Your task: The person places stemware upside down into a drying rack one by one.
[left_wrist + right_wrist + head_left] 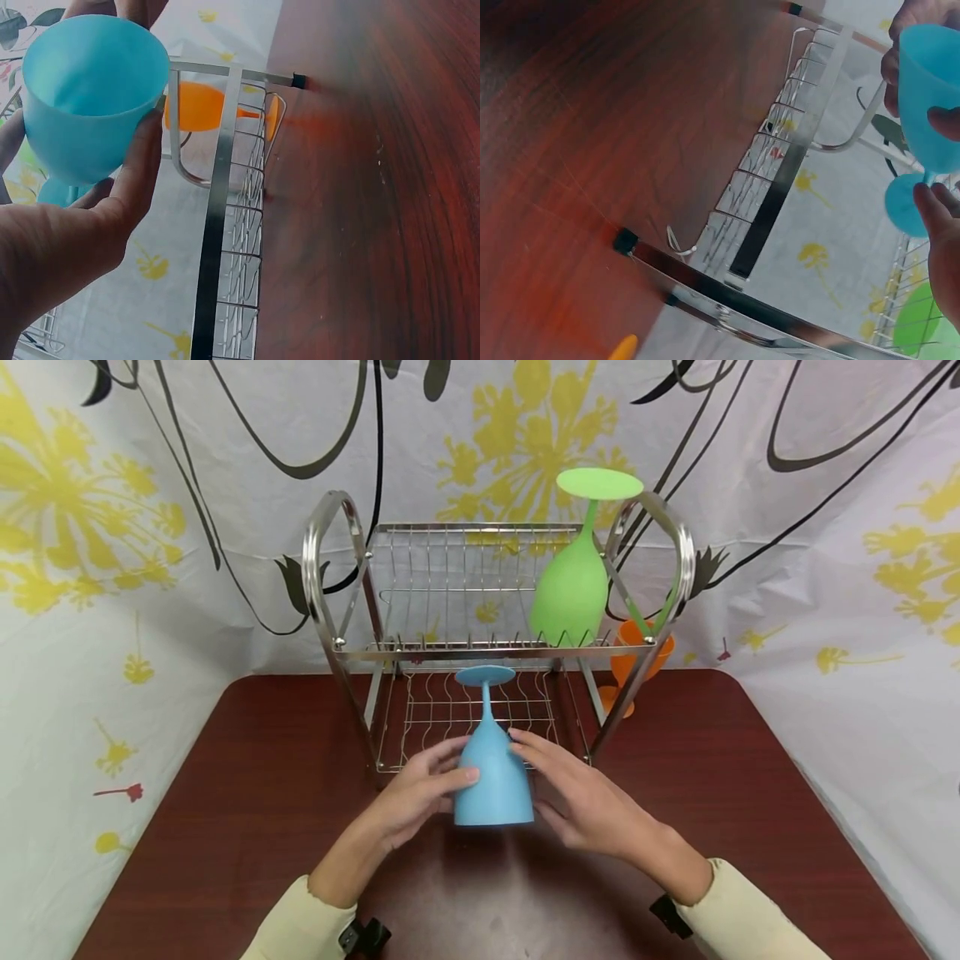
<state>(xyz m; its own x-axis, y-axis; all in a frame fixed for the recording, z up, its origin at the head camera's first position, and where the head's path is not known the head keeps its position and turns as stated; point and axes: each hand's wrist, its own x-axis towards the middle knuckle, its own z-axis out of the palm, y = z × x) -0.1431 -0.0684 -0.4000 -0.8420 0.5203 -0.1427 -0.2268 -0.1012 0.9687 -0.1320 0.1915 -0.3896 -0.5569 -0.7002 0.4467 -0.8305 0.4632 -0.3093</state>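
A light blue plastic goblet [493,781] is held upside down in front of the dish rack, its foot uppermost and its stem in front of the lower shelf. My left hand [420,789] grips the bowl from the left, thumb across its near side. My right hand [588,797] is at the bowl's right side, with extended fingertips touching it near the stem and the thumb lower, by the rim. In the left wrist view the open mouth of the goblet [97,67] shows, with the left thumb along the bowl.
A two-tier metal dish rack [487,652] stands on the dark red table [225,827] against a patterned sheet. On its upper shelf, at the right, a green goblet [572,589] stands upside down. An orange goblet [624,664] is upright behind the rack's right side.
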